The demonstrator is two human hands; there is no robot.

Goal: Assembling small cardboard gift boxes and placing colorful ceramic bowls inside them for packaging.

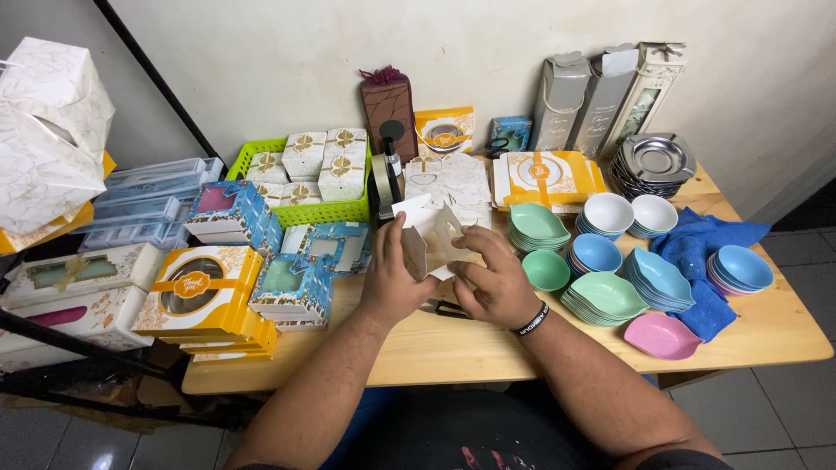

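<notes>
My left hand (393, 283) and my right hand (494, 283) both grip a small white cardboard box (427, 237), partly folded, with its flaps open, held just above the wooden table (435, 344). The left hand pinches the box's left side and the right hand's fingers press on its right flap. A black band sits on my right wrist. Under my hands a dark tool lies on the table, mostly hidden.
Stacks of yellow (202, 296) and blue window boxes (292, 287) stand at left, and a green basket (300, 213) of white boxes behind. Flat white box blanks (453, 178) lie past the box. Stacks of pastel bowls (610, 292), a blue cloth (701, 248) and metal dishes (653, 161) fill the right.
</notes>
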